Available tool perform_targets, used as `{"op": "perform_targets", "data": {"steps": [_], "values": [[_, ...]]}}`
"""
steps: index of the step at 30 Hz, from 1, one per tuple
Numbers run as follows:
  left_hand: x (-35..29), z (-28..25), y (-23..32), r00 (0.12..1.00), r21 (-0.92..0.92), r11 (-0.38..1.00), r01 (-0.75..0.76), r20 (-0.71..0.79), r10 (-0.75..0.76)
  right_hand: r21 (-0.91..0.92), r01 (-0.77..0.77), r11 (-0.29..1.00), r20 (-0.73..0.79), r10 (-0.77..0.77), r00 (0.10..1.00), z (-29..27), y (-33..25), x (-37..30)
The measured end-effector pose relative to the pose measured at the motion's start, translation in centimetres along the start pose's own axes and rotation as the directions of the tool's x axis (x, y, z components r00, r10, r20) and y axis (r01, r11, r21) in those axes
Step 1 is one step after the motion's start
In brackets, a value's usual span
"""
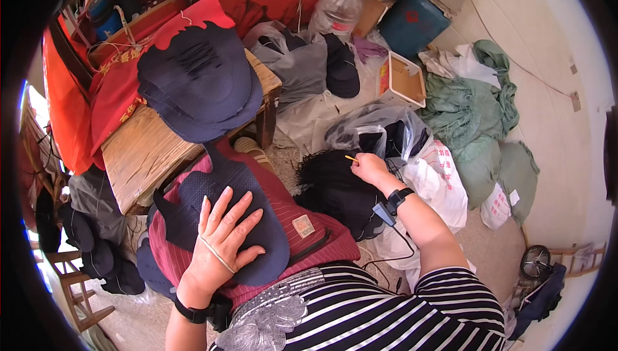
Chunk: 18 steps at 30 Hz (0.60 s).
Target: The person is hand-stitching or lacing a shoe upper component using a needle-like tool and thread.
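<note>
Well, a textured, curved navy piece lies partly hidden under spread left fingers; right fingers pinch a yellow stick near black strands; beyond stands a desk.

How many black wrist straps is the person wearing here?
2. One black strap at the wrist of the left hand, which lies on dark fabric; another black strap at the wrist of the right hand, which holds a yellow tool. Both wrists show.
</note>
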<state>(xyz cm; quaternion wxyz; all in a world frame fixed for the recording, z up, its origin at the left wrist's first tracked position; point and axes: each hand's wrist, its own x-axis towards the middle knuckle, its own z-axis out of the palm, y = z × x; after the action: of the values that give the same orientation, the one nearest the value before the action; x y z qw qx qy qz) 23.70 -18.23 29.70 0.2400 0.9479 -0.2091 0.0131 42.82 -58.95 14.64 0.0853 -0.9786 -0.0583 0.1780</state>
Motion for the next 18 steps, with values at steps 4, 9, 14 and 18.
{"op": "perform_targets", "data": {"steps": [4,9,14,18], "values": [[-0.1,-0.2,0.0,1.000,-0.038,0.999,0.001,-0.019,-0.002,-0.147,0.053,0.988,0.182,-0.025,0.983,-1.3,-0.6,-0.3],[-0.3,-0.2,-0.1,0.998,-0.069,0.997,-0.018,-0.057,0.014,-0.089,0.005,0.996,0.052,0.000,0.999,-0.3,-0.2,-0.1],[-0.5,-0.2,-0.2,0.998,-0.058,0.998,-0.013,-0.068,0.009,0.066,0.063,0.996,-0.001,-0.063,0.998,0.5,-0.7,0.6],[-0.6,-0.3,-0.2,0.998,-0.071,0.997,-0.014,-0.066,0.009,-0.007,-0.001,1.000,0.081,0.002,0.997,1.7,-2.1,1.4]]}}
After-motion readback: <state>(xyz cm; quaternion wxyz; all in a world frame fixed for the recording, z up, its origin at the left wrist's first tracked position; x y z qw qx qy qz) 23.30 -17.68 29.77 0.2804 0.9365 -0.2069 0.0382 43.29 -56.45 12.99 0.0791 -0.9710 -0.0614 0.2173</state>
